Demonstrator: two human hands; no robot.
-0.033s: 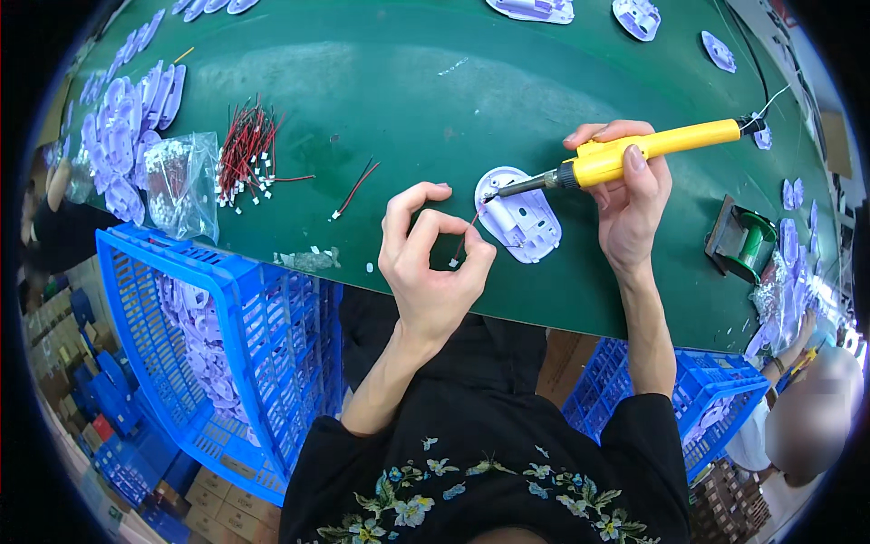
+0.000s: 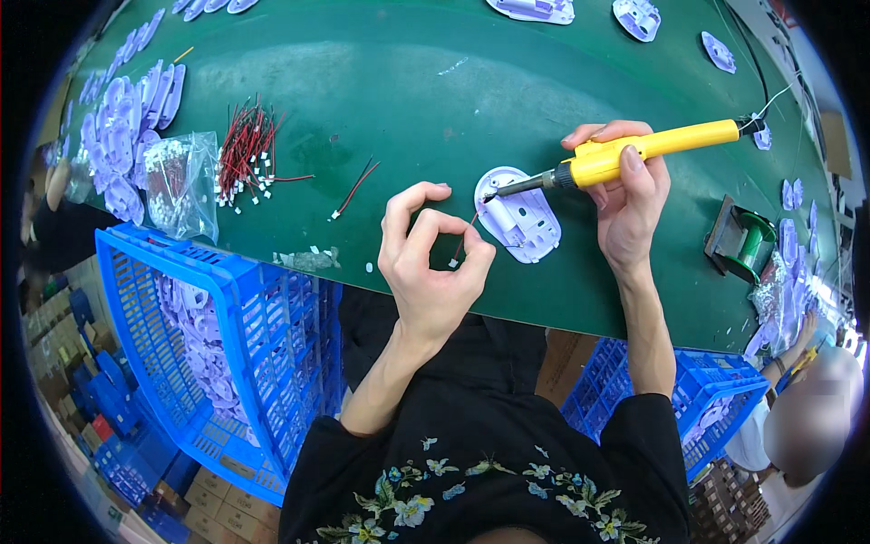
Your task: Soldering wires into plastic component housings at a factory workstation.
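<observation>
My right hand [image 2: 633,186] grips a yellow soldering iron [image 2: 671,150], its tip touching or nearly touching the upper left part of a pale lilac plastic shell [image 2: 535,227]. The shell lies on the green table with its hollow side up. Between thumb and forefinger, my left hand [image 2: 435,263] pinches a short red and black wire lead [image 2: 460,249] with a small white connector hanging below. The lead's other end reaches the shell near the iron's tip. Left of that hand lies one loose wire lead [image 2: 355,189].
A pile of red and black leads [image 2: 249,150] lies left, beside a clear plastic bag [image 2: 186,186] and stacked lilac shells [image 2: 118,145]. A green solder spool on a stand [image 2: 750,240] stands right. Blue crates [image 2: 240,299] flank me below the table edge. Another person [image 2: 811,417] is at lower right.
</observation>
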